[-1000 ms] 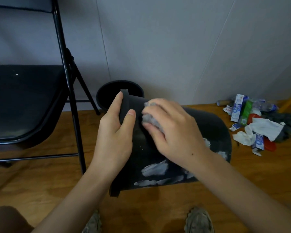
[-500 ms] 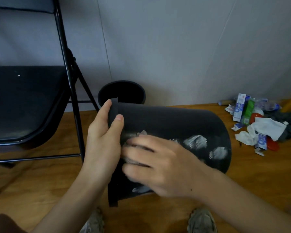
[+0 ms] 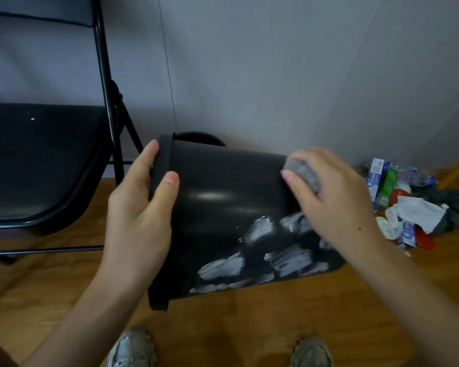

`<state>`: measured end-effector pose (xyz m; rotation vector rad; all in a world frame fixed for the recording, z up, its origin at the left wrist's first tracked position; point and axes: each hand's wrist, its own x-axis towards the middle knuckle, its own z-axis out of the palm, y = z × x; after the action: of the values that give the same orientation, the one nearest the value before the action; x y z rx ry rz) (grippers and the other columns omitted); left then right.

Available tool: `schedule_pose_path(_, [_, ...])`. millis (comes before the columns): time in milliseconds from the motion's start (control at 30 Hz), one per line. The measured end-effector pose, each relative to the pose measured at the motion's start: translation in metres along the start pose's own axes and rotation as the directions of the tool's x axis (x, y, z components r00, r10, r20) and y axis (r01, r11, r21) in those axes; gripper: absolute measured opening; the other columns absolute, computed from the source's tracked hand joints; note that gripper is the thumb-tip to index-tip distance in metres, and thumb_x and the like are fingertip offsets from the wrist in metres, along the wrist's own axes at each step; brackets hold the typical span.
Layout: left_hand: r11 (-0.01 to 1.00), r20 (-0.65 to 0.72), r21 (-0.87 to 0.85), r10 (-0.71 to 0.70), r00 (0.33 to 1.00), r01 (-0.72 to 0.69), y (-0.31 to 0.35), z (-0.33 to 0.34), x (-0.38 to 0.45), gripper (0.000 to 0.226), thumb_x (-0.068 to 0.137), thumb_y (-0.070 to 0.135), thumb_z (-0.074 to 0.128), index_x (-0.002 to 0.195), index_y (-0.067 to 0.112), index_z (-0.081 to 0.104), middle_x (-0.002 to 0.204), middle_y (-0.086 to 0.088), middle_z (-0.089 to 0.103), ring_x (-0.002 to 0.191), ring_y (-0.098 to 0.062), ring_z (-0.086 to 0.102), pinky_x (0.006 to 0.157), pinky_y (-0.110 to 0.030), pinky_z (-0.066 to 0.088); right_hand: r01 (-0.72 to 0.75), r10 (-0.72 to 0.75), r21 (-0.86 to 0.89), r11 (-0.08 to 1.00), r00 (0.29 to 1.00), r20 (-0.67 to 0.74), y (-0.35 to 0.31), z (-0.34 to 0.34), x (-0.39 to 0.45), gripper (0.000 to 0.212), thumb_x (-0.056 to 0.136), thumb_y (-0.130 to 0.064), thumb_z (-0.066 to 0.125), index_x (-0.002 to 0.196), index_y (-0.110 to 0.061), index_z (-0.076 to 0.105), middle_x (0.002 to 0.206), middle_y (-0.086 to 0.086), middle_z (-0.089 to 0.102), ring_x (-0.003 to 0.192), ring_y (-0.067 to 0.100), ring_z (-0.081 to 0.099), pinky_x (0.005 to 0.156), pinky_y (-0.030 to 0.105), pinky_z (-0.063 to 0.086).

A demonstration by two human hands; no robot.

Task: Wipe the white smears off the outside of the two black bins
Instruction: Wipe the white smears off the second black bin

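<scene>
From the head camera, I am gripping the rim of the black bin (image 3: 223, 207) with my left hand (image 3: 138, 223), thumb curled over the outer wall and fingers hooked round the lip, so the bin is hanging on its side above the wooden floor (image 3: 51, 282), in front of my shoes (image 3: 133, 348). My right hand (image 3: 331, 200) is bunching a grey cloth (image 3: 304, 174) in curled fingers and pressing it against the upper wall near the base end.

To do this stroke well, I am judging that I should drag the cloth down and toward me onto the white smears (image 3: 260, 250), which are covering the lower part of the wall nearest me, and rotate the bin with my left hand so each patch is facing up under the cloth. Firm pressure looks needed, since the smears look dried and streaky, and I should be turning the cloth to a fresh face as it loads.

The bin's long axis is running nearly level, left to right, its mouth pointing left toward the folding chair (image 3: 51, 165) and its base pointing right toward the litter pile (image 3: 408, 207). The second bin (image 3: 202, 137) is standing behind it by the wall, mostly hidden.
</scene>
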<state>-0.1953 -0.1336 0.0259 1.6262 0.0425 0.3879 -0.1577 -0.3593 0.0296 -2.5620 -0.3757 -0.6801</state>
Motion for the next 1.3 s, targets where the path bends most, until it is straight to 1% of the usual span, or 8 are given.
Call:
schedule_pose_path(400, [0.995,-0.121,0.074,0.07,0.99,-0.061,0.005,-0.015,0.012,0.043,0.098,0.017,0.051,0.14,0.026,0.045,0.092,0.039,0.06,0.097,0.011,0.06,0.082,-0.015,0.053,-0.245,0.282,0.281,0.928,0.954,-0.098,0.017,-0.013,-0.006,0.011,0.095,-0.028,0.059,0.106,-0.025,0.062,0.093,-0.017,0.059,0.086,-0.012,0.053,0.065,-0.001,0.038])
schedule_pose_path(600, [0.985,-0.202,0.163,0.096,0.975,-0.063,0.004,-0.01,0.019,0.041,0.097,0.023,0.053,0.137,0.025,0.046,0.099,0.021,0.059,0.095,-0.002,0.063,0.085,-0.03,0.055,-0.329,0.423,0.458,0.825,0.899,-0.116,0.017,-0.01,-0.008,0.011,0.095,-0.026,0.059,0.104,-0.024,0.064,0.092,-0.016,0.061,0.081,-0.013,0.055,0.061,0.002,0.042])
schedule_pose_path(700, [0.975,-0.264,0.21,0.121,0.957,-0.065,0.004,-0.004,0.018,0.035,0.095,0.028,0.057,0.129,0.022,0.052,0.075,0.015,0.058,0.071,-0.007,0.062,0.065,-0.023,0.054,-0.349,0.473,0.513,0.784,0.872,-0.129,0.019,-0.004,-0.005,0.008,0.094,-0.024,0.06,0.102,-0.024,0.064,0.09,-0.016,0.061,0.08,-0.012,0.056,0.06,0.003,0.042])
schedule_pose_path(800, [0.978,-0.292,0.2,0.124,0.948,-0.066,0.005,-0.003,0.022,0.029,0.095,0.028,0.057,0.122,0.018,0.059,0.067,0.022,0.063,0.07,0.009,0.061,0.061,-0.007,0.049,-0.362,0.498,0.523,0.772,0.856,-0.142,0.023,-0.006,-0.002,0.008,0.095,-0.027,0.059,0.101,-0.026,0.064,0.091,-0.016,0.062,0.084,-0.004,0.058,0.063,0.008,0.044])
schedule_pose_path(1000, [0.997,0.07,0.081,-0.001,0.998,-0.005,0.003,0.002,0.008,0.062,0.098,0.016,0.048,0.15,0.035,0.022,0.129,0.029,0.048,0.114,0.013,0.049,0.092,-0.013,0.048,-0.434,0.596,0.584,0.686,0.796,-0.108,0.039,-0.009,0.001,0.009,0.094,-0.029,0.061,0.086,-0.032,0.064,0.089,-0.009,0.066,0.091,0.013,0.064,0.075,0.032,0.053])
schedule_pose_path(1067, [0.997,0.189,0.069,-0.048,0.981,0.036,-0.001,0.001,0.007,0.067,0.097,0.012,0.046,0.149,0.044,0.018,0.132,0.034,0.044,0.114,0.015,0.048,0.09,-0.013,0.047,-0.456,0.615,0.584,0.672,0.783,-0.097,0.042,-0.014,0.005,0.011,0.093,-0.03,0.061,0.083,-0.033,0.064,0.088,-0.008,0.066,0.093,0.016,0.065,0.08,0.036,0.056])
schedule_pose_path(1167, [0.994,0.29,0.069,-0.096,0.952,0.079,-0.006,-0.001,0.011,0.073,0.094,0.0,0.045,0.144,0.046,0.018,0.105,0.05,0.047,0.099,0.024,0.05,0.073,-0.001,0.045,-0.471,0.612,0.554,0.686,0.786,-0.089,0.044,-0.022,0.007,0.01,0.092,-0.036,0.061,0.083,-0.035,0.065,0.09,-0.008,0.067,0.094,0.016,0.065,0.084,0.042,0.056])
schedule_pose_path(1300, [0.993,0.357,0.071,-0.111,0.928,0.092,-0.007,-0.004,0.014,0.08,0.092,-0.004,0.049,0.15,0.039,0.015,0.122,0.033,0.047,0.107,0.017,0.052,0.077,-0.005,0.048,-0.476,0.61,0.552,0.684,0.788,-0.076,0.042,-0.028,0.007,0.01,0.093,-0.033,0.061,0.084,-0.035,0.064,0.09,-0.008,0.066,0.095,0.016,0.064,0.087,0.044,0.056])
